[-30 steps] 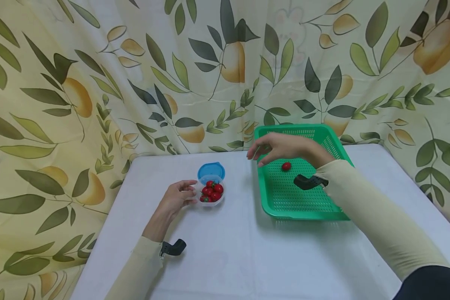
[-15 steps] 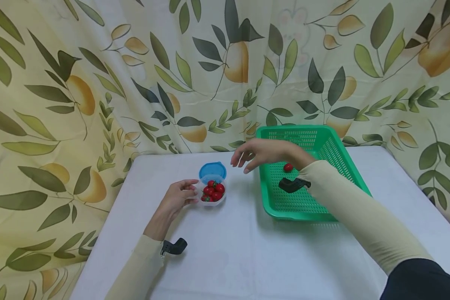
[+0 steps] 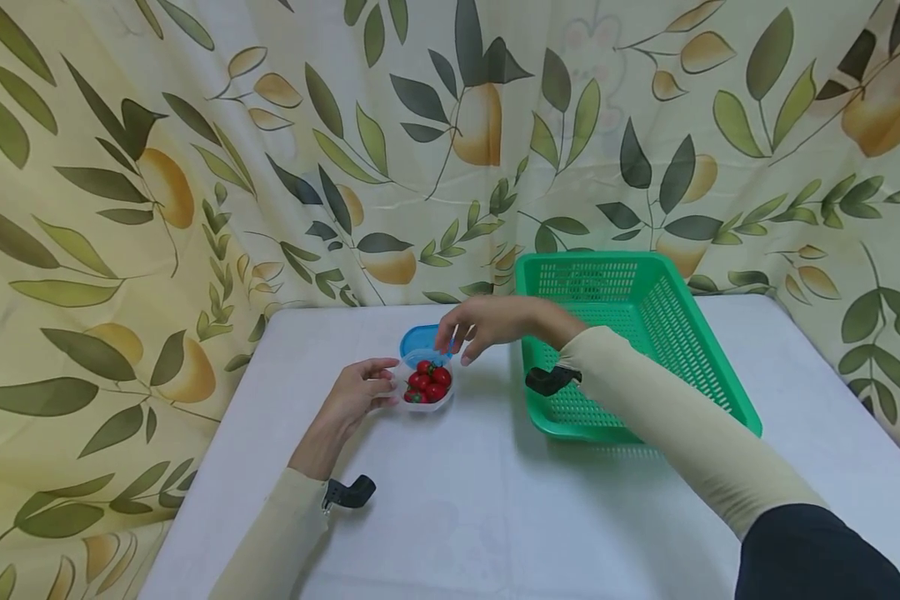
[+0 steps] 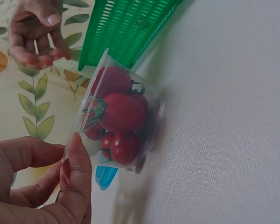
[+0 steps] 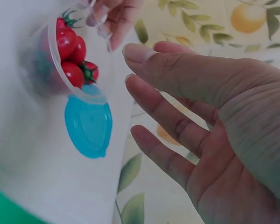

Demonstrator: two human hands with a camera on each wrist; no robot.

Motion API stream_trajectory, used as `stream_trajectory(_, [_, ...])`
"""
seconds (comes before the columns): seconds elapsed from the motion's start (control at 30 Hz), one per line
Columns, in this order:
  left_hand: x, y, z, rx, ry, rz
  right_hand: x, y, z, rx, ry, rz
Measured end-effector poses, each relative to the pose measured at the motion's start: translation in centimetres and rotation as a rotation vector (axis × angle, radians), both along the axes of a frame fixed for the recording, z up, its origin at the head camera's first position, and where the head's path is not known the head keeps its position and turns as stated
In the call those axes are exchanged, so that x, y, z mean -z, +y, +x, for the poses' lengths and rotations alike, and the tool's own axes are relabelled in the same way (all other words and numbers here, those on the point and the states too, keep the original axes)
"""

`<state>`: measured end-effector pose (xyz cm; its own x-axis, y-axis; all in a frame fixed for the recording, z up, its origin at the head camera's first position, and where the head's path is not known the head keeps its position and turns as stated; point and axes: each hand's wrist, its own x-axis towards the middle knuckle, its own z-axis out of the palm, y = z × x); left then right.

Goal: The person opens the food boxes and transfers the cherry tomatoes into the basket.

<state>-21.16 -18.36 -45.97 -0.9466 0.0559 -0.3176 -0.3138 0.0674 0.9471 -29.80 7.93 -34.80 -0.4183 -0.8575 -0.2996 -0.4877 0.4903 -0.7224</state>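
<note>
A small clear plastic container [image 3: 442, 406] holding several red cherry tomatoes [image 4: 124, 113] stands on the table. My left hand [image 3: 351, 395] pinches its rim between thumb and fingers from the left side. Just behind the container lies a blue lid [image 5: 87, 126]. Above the right part of that lid hovers my right hand [image 3: 487, 323], nothing in it. Its fingers [image 5: 170, 116] are relaxed and apart, a little off the tomatoes in the right wrist view. The single tomato in the green basket is hidden from the head view by my right arm.
A green perforated basket [image 3: 562, 429] stands to the right of the container, under my right forearm. White cloth covers the table [image 3: 450, 517]. A curtain [image 3: 270, 208] printed with leaves and fruit hangs behind and to the left.
My right hand has moved left from over the basket to the container's right rear side. The tomato in the basket has gone behind the arm. My left hand keeps its hold.
</note>
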Motion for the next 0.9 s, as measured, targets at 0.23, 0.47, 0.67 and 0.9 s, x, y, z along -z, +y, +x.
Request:
stream_trajectory(0.23, [0.0, 0.0, 0.0, 0.004, 0.006, 0.009, 1.1, -2.1, -0.1, -0.043, 0.044, 0.058])
stream_trajectory(0.47, [0.0, 0.0, 0.1, 0.002, 0.018, 0.005, 1.5, -3.7, 0.1, -0.055, 0.034, 0.075])
stream_trajectory(0.67, [0.0, 0.0, 0.1, 0.006, 0.017, 0.013, 2.2, -4.6, 0.0, -0.057, 0.034, 0.099])
stream_trajectory(0.9, [-0.1, 0.0, 0.1, 0.001, 0.02, 0.008, 3.3, -5.5, 0.0, -0.071, 0.064, 0.122])
